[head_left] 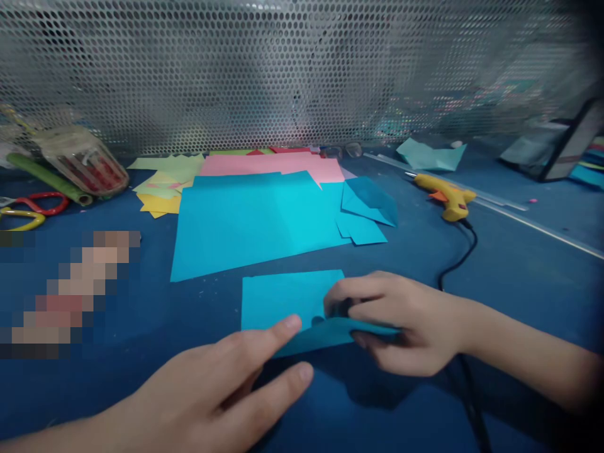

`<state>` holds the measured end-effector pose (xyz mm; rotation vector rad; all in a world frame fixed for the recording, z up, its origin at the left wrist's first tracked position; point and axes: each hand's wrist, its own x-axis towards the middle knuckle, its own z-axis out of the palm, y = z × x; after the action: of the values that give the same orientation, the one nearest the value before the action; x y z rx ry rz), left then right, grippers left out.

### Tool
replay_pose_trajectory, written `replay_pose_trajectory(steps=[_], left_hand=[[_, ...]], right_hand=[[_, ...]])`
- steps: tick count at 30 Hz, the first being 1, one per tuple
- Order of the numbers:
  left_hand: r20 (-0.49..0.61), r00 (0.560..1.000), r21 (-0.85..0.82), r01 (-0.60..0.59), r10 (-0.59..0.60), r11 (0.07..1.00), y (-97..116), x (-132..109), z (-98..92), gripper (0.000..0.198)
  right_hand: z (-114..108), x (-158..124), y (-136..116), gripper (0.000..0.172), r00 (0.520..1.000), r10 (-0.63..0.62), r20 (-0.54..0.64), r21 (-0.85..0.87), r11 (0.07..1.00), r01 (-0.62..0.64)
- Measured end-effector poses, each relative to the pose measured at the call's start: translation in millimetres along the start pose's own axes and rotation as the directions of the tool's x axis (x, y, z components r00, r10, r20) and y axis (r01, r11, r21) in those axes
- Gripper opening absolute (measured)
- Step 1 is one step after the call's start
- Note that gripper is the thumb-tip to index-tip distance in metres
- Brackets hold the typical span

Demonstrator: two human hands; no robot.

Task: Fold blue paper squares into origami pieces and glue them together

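Small blue sheet: thin matte paper, roughly rectangular, lies flat on the tabletop near centre; its near-right corner is lifted and folded over. Right hand is closed on that folded part, thumb above and fingers below, pinching the paper. Left hand is flat and spread, gripping nothing; its index fingertip presses on the sheet's near edge, the other fingers rest on the tabletop.

Just beyond lies a large blue sheet, same paper, slightly skewed, with straight edges and a narrow gap to the small one. Folded blue pieces overlap its right edge. Pink paper sticks out behind it, and yellow-green sheets are fanned loosely at far left.

Glue gun: yellow plastic, lying on its side at far right. Its black cable curls nearward and passes under the right wrist. A pale teal scrap lies behind the gun. A thin metal strip runs diagonally on the right. Scissors with red and yellow handles sit at the left edge, with a green roll and a clear plastic case behind them.

Perforated metal screen closes off the far side. The tabletop is dark blue and smooth; bare stretches lie left of the small sheet and right of the cable.
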<state>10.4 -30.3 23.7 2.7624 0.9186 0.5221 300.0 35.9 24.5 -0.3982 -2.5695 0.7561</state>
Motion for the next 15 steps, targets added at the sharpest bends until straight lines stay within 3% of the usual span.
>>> replay_pose_trajectory(steps=[3,5,9,12,15], left_hand=[[0.024,0.971,-0.193,0.238,-0.238,0.952,2.2,4.9,-1.6,0.072],[0.031,0.959,-0.241,0.282,-0.283,0.929,3.2,2.3,1.7,0.068],[0.022,0.967,-0.146,0.253,-0.253,0.956,1.5,-10.7,13.4,0.062],[-0.005,0.989,-0.098,0.149,-0.15,0.984,0.4,-14.7,15.3,0.049],[-0.011,0.999,0.133,0.048,-0.047,0.99,1.6,-12.8,10.9,0.043]], right_hand=[[-7.1,0.8,0.0,0.018,0.996,0.077,0.052,0.063,0.995,-0.081],[-11.1,2.0,-3.6,0.018,0.988,0.115,0.099,0.076,0.989,-0.123],[-15.7,4.4,-12.9,0.029,0.959,0.226,0.171,0.149,0.956,-0.252],[-17.4,4.8,-14.6,0.032,0.914,0.334,0.229,0.212,0.9,-0.382],[-17.9,3.1,-10.0,0.03,0.852,0.434,0.292,0.254,0.824,-0.507]])
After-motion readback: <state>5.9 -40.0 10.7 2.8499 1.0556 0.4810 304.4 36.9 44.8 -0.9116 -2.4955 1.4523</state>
